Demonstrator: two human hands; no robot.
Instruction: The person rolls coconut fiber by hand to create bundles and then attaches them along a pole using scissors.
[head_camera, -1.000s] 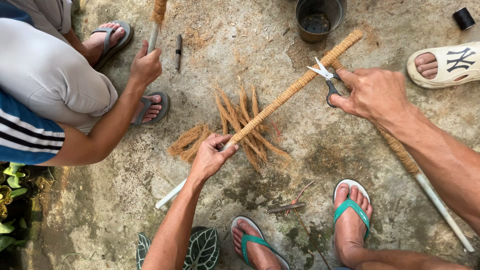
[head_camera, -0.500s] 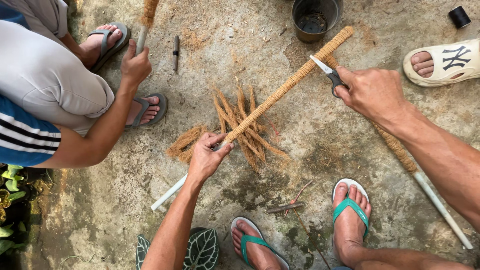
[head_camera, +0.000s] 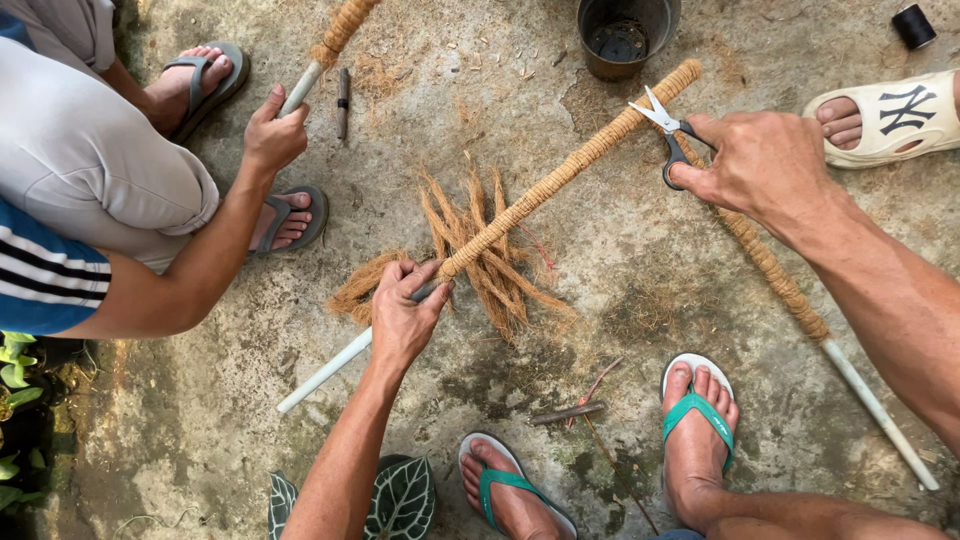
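Note:
My left hand (head_camera: 405, 310) grips a white pipe wrapped in brown coir rope (head_camera: 560, 172), holding it where the bare pipe meets the wrapping. The pole slants up to the right. My right hand (head_camera: 765, 160) holds small scissors (head_camera: 665, 125) with their blades open against the pole's upper end. Several loose coir strands (head_camera: 480, 255) lie on the concrete under the pole. A second coir-wrapped pipe (head_camera: 790, 290) lies under my right forearm.
Another person squats at left, one hand (head_camera: 272, 130) holding a third wrapped pipe (head_camera: 325, 50). A dark pot (head_camera: 625, 35) stands at top, a black spool (head_camera: 912, 25) at top right. Someone's white sandal (head_camera: 890, 115) is at right. My feet in green flip-flops (head_camera: 700, 420) are below.
My right hand has shifted the scissors along the pole's upper end and their blades are now open. The other person's hand has moved a little on their pipe.

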